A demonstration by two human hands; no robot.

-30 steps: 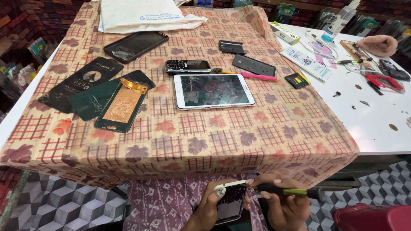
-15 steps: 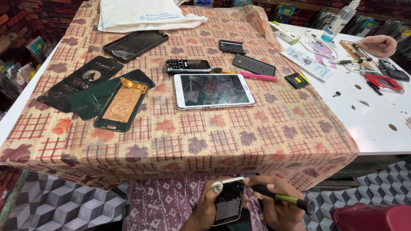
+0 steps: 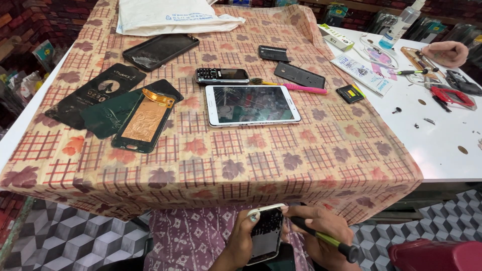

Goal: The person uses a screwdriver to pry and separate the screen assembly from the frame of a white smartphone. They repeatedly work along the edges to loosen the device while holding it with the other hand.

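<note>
Below the tabletop (image 3: 301,200) edge, over the lap, the left hand (image 3: 241,241) grips an opened phone (image 3: 266,235) by its edges, internals facing up. The right hand (image 3: 321,233) is closed around a green-handled screwdriver (image 3: 326,240), tip at the phone's upper edge. Good practice: keep the phone braced and level, the tip seated squarely, pressure light. A cracked tablet (image 3: 251,104) lies on the cloth above.

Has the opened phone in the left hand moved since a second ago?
Yes. The opened white-edged phone has tilted upright in the left hand, below the patterned tablecloth edge; earlier it lay flatter.
</note>
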